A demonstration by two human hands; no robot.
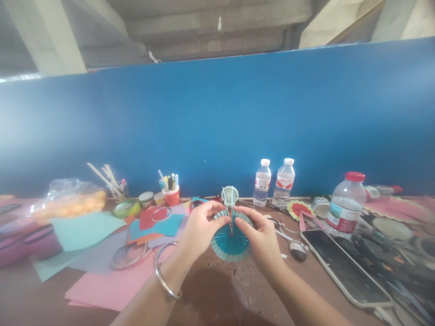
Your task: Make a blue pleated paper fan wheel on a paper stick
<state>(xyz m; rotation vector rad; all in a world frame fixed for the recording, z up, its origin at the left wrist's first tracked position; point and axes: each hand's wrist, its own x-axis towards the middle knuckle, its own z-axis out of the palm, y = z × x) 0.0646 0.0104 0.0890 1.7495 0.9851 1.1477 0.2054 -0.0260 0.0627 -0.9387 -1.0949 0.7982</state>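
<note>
A round pleated teal paper fan [230,244] is held just above the brown table [217,290] in front of me. My left hand [201,228] pinches its upper left edge, with a silver bangle on that wrist. My right hand [258,235] pinches the upper right edge. Between my fingertips, thin pale sticks run up to a small pale round fan head [230,195].
Coloured paper sheets [112,253] and wire rings lie at the left. A red cup of pens [171,192], a glass of sticks [117,188], tape rolls, three water bottles [345,203] and a phone [343,267] stand around. A blue partition [217,127] closes the back.
</note>
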